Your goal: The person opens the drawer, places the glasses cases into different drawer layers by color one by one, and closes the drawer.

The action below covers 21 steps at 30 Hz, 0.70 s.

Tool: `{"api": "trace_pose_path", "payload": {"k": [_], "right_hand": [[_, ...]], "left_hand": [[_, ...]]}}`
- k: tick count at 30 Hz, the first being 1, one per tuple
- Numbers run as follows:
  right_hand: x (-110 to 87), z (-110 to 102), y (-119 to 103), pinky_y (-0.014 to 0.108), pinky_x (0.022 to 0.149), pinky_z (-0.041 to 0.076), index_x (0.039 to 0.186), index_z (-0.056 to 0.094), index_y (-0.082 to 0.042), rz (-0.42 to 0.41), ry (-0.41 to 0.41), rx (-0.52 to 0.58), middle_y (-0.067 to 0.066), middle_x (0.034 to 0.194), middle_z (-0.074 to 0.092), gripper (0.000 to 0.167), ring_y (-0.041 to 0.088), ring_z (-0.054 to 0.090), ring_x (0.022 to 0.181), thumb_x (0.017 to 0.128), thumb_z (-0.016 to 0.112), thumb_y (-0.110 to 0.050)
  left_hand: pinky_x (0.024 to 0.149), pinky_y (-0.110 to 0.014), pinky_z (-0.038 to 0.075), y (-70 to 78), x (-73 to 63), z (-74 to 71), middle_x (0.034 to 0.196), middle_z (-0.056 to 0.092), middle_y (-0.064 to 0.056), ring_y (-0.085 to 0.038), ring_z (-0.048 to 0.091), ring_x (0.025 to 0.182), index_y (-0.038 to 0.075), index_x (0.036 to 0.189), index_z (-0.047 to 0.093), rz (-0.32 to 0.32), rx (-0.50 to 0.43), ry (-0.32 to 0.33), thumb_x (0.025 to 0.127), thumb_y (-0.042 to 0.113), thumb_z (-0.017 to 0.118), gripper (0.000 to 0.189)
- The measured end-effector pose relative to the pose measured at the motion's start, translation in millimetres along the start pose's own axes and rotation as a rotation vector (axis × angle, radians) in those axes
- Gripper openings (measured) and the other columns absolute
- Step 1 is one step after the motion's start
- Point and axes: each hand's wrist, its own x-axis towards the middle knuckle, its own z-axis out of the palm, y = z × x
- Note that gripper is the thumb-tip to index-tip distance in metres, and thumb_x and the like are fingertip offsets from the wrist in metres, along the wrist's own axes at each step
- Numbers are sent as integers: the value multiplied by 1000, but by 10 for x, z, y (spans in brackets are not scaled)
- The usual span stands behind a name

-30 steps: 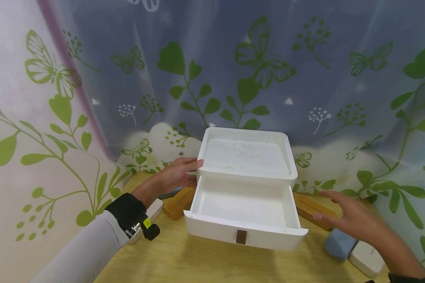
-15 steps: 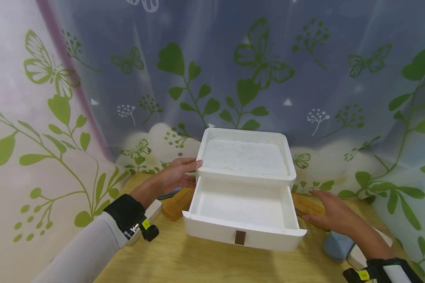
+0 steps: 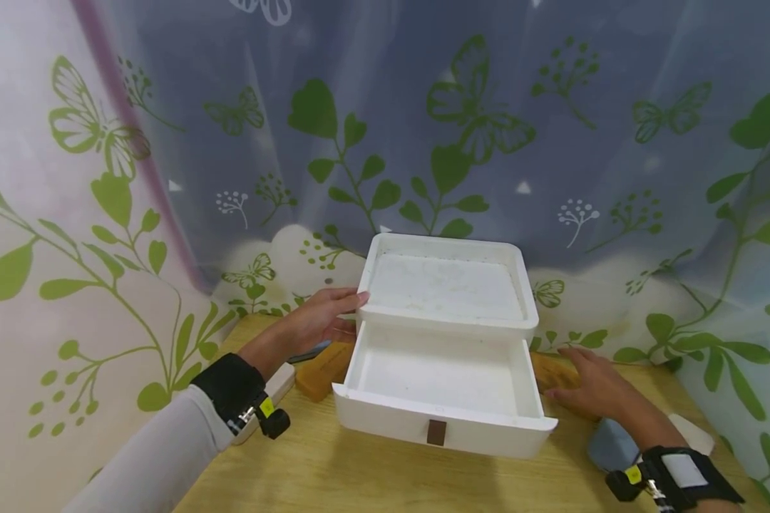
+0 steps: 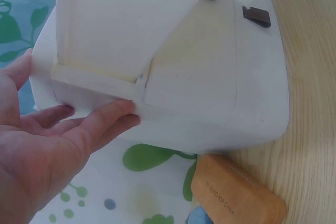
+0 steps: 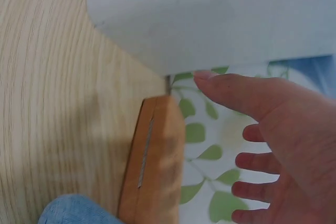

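A white two-drawer desktop organizer (image 3: pixel 445 324) stands on the table, its upper drawer (image 3: pixel 443 374) pulled out and bare inside. Below that drawer, the left wrist view shows a second brown pull tab (image 4: pixel 257 16). My left hand (image 3: pixel 321 313) holds the organizer's left side, thumb on the top rim and fingers against the side near the back. To the right of the organizer, my right hand (image 3: pixel 593 385) hovers with spread fingers over an orange-brown case (image 3: pixel 555 374). The right wrist view shows nothing in that hand (image 5: pixel 299 135) and the case (image 5: pixel 155 161) lying beside it.
Another orange-brown case (image 3: pixel 324 370) with printed lettering lies left of the organizer, near a whitish case (image 3: pixel 281 381). At the right are a blue case (image 3: pixel 612 443) and a whitish case (image 3: pixel 691 434). A patterned cloth (image 3: pixel 385 142) hangs behind the table (image 3: pixel 391 484).
My right hand has moved left and slightly inward, from above the blue case to over the orange-brown one beside the organizer. The left hand and drawer have stayed in place.
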Motion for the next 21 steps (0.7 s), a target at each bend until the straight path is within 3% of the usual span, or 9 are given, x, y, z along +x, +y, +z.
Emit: {"api": "trace_pose_path", "payload": {"k": [8,17,21], "right_hand": [[117,147,198,80,97,42,151,37,12,98,-88,26,50,150,32,100,72,37,131,86,80,-50],[200,263,316,76,98,45,148,38,16,103,-66,-14,51,143,39,101,70,44,127,85,82,-50],[228,291,360,74,100,45,148,36,18,124,-93,-15,51,143,40,103,69,43,129,85,81,-50]], "left_hand": [[105,-51,56,-35,-11,-15,155,53,-14,-41,64,130,18,159,42,1,10,5,108,46,53,60],[105,-51,56,-17,-12,-21,154,54,-15,-42,65,129,17,158,43,9,4,-7,108,45,53,58],[105,-51,56,-11,-12,-19,154,54,-15,-41,66,128,18,159,43,14,7,-8,108,44,52,58]]}}
